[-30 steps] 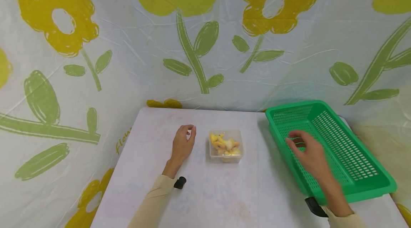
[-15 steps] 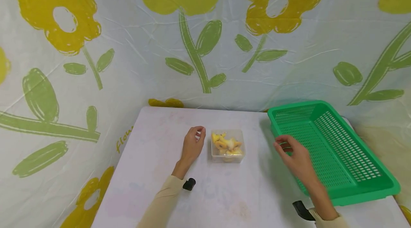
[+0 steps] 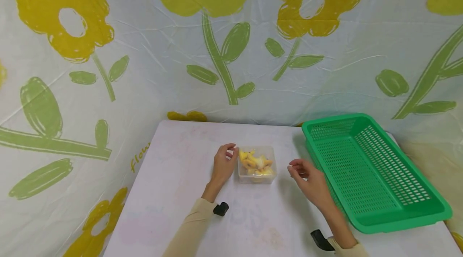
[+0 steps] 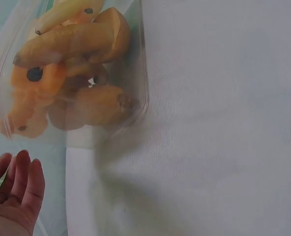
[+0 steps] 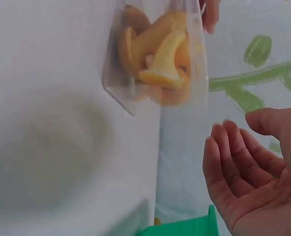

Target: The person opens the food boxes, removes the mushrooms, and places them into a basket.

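A clear plastic box [image 3: 257, 180] stands on the table, holding several yellow and orange toy-like pieces [image 3: 257, 162], some with dark spots; their exact kind is hard to tell. My left hand [image 3: 225, 163] is close beside the box's left side, its fingers loosely bent and holding nothing. In the left wrist view a small gap shows between that hand [image 4: 16, 194] and the box [image 4: 81, 140]. To the right of the box, my right hand [image 3: 309, 180] hovers with relaxed fingers and an empty palm. The right wrist view shows this hand [image 5: 256, 172] apart from the box [image 5: 197, 103].
A green perforated basket [image 3: 401, 218] sits at the table's right side, just beyond my right hand, with its long side angled. The white table [image 3: 173, 168] ends at a flower-printed cloth [image 3: 152, 60] behind and to the left.
My right hand has moved left, from over the green basket toward the box. My left hand has shifted right, up to the box's left side. The box and basket stay in place.
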Tool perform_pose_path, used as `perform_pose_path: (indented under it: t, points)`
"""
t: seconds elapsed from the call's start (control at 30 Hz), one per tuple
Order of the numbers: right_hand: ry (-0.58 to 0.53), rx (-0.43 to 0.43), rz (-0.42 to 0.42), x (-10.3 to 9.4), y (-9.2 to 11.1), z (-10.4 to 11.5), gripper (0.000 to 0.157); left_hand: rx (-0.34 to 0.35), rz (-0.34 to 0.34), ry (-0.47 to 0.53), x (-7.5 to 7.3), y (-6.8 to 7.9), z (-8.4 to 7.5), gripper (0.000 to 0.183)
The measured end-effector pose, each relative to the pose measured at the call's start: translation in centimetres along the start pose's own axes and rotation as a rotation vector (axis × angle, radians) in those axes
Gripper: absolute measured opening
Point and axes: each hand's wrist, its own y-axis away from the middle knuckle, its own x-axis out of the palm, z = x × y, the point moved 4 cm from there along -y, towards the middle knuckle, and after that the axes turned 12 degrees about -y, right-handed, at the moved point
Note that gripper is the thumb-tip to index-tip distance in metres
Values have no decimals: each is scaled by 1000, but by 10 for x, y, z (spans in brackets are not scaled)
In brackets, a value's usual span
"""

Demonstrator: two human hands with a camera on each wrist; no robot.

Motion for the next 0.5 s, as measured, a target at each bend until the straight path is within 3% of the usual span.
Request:
perform_pose_path:
  t: [0.2, 0.5]
  points:
    - [-62, 52, 57, 19, 3, -5, 5, -35, -6, 50, 5, 1, 1, 24]
    - [-164, 215, 122, 43, 10, -7, 7, -149, 27, 134, 14, 3, 2, 25]
